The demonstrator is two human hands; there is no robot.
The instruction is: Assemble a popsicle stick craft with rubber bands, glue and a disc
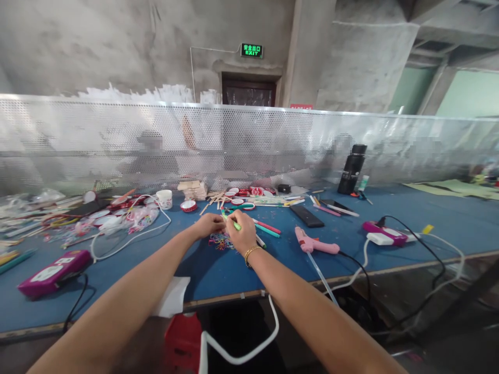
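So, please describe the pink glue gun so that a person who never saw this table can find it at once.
Start at the long blue table before the perforated metal screen. Just right of the right hand, which holds a green marker, the pink glue gun lies flat. Unlike the slim pens nearby, it is pistol-shaped, with a clear glue stick behind it and a black cord.

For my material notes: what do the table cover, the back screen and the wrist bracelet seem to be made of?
Table cover: probably matte blue felt or mat; no shine.
Back screen: perforated sheet metal; regular holes, silvery sheen.
Bracelet on the right hand: likely gold-coloured metal beads; too small to be sure.
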